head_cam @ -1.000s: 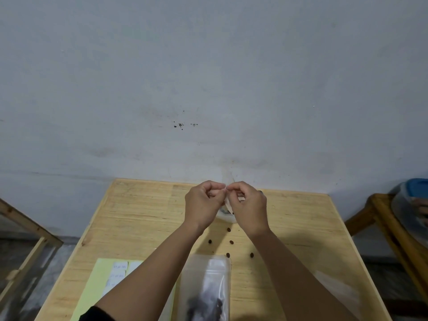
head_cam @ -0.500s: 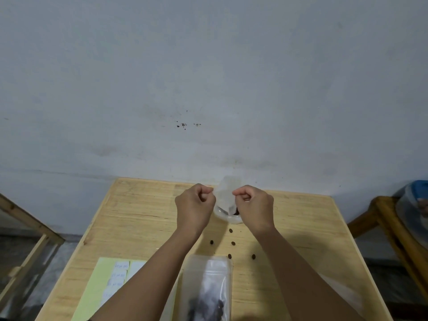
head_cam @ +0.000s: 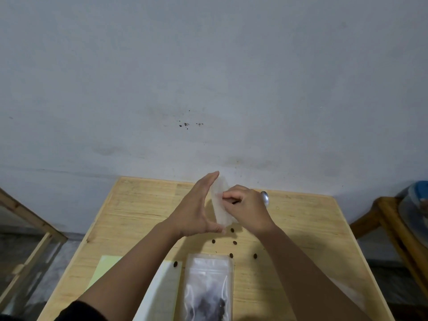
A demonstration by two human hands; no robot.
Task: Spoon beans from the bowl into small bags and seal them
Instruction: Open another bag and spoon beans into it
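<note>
A small, empty-looking translucent bag [head_cam: 220, 205] is held upright above the far middle of the wooden table [head_cam: 139, 216]. My left hand [head_cam: 196, 212] braces it lengthwise, straight fingers at its top and thumb at its bottom corner. My right hand [head_cam: 247, 209] pinches the bag's right edge with curled fingers. A metal spoon's end [head_cam: 265, 197] pokes out behind my right hand. The bowl is hidden behind my hands. A clear zip bag holding dark beans [head_cam: 208, 288] lies flat near the front edge.
Several loose beans [head_cam: 234, 242] are scattered between my hands and the filled bag. A yellow-green sheet [head_cam: 104, 269] and a white sheet [head_cam: 162, 293] lie front left. A wooden stand with a blue-lidded container [head_cam: 414, 209] is on the right, and a wooden frame [head_cam: 30, 228] on the left.
My hands were fists pinching the bag's top together. Now my left hand has opened flat along the bag, and my right hand has shifted to its right edge.
</note>
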